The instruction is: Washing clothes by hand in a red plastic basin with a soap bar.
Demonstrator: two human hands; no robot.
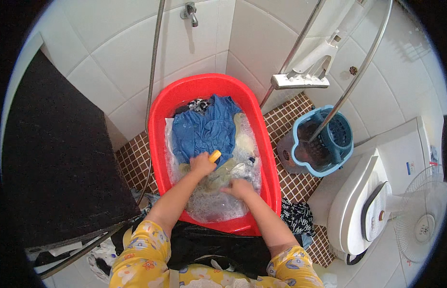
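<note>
A red plastic tub (157,144) full of soapy water and laundry is before me. My left hand (203,165) grips a short yellow object (215,156), of which only one end shows; whether it is a brush handle or a soap bar I cannot tell. That hand rests over the lower edge of a wet blue garment (205,133). Lower right, my right hand (241,189) is at the suds beside an olive-green cloth (218,178). Its thumb points left, and its fingers are partly hidden, so a hold on cloth is not clear.
Right of the tub stands a blue mop bucket (299,158) with a metal pole in it. A sponge mop (301,82) hangs above. Farther right are a white toilet (347,201) and a fan (423,230). A shower hose (152,82) runs down left, near a dark panel (65,162).
</note>
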